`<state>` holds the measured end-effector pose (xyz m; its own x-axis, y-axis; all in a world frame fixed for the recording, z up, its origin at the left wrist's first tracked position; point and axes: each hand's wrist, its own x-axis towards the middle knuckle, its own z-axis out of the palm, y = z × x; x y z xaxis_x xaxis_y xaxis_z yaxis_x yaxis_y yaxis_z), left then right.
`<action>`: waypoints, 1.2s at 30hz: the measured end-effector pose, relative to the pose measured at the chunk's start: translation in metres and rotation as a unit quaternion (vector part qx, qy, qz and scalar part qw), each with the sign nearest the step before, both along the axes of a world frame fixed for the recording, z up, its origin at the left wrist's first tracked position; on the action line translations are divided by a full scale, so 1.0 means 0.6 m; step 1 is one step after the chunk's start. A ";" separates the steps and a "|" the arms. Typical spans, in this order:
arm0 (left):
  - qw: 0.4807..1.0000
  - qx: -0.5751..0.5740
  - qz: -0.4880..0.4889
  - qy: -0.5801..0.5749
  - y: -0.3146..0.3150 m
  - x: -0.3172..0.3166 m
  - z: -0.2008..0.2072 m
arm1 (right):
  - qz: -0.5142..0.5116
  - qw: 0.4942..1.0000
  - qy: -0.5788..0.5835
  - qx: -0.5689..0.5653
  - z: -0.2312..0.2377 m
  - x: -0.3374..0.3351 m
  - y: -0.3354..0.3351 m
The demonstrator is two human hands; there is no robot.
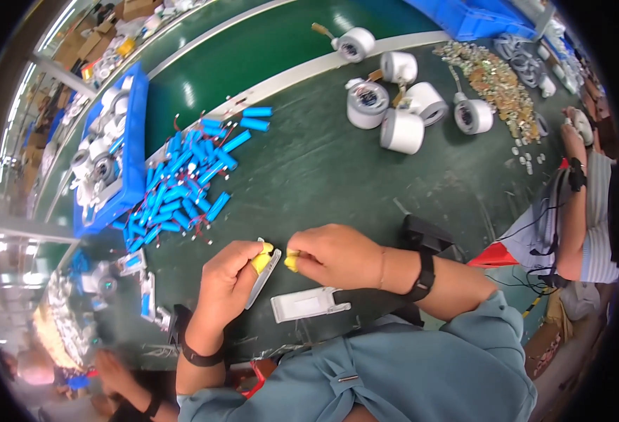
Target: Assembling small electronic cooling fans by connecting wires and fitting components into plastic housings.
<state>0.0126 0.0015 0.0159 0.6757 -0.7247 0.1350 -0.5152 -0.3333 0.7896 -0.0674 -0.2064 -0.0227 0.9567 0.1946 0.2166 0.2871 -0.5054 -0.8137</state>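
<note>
My left hand (228, 279) is closed around a slim grey-white plastic casing piece (264, 280), held tilted on edge. Yellow covers wrap the tips of its thumb and finger. Just to the right, my right hand (337, 257) is closed in a pinch, also with yellow-covered fingertips. Whatever it may hold is too small or hidden to make out. The two hands are apart by a narrow gap. Below them a white casing part (308, 304) with a notched right end lies on the green table (302, 169).
A heap of blue cylindrical batteries (183, 179) with wires lies left, beside a blue bin (136, 141) of white parts. White round housings (402, 131) stand at the back right, near a pile of small clear-yellow pieces (492, 81). A co-worker's arm (574, 190) is at the right.
</note>
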 end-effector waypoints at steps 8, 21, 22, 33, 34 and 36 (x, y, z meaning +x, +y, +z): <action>0.984 -0.065 0.072 0.146 0.007 -0.001 -0.040 | -0.334 0.901 -0.169 -0.220 0.072 0.068 -0.097; 0.995 -0.081 0.054 0.009 0.023 0.005 -0.030 | -0.004 0.925 -0.142 -0.351 0.089 0.113 -0.073; 0.995 -0.083 0.054 0.014 0.026 0.006 -0.031 | 0.010 0.926 -0.151 -0.345 0.091 0.100 -0.061; 0.992 -0.069 0.094 0.057 0.024 0.005 -0.034 | -0.102 0.933 -0.119 -0.323 0.081 -0.004 -0.001; 0.992 -0.067 0.091 0.056 0.025 0.004 -0.033 | -0.105 0.904 -0.178 -0.374 0.075 0.012 0.008; 0.991 -0.059 0.097 0.075 0.029 0.006 -0.035 | -0.110 0.887 -0.181 -0.410 0.059 0.046 0.031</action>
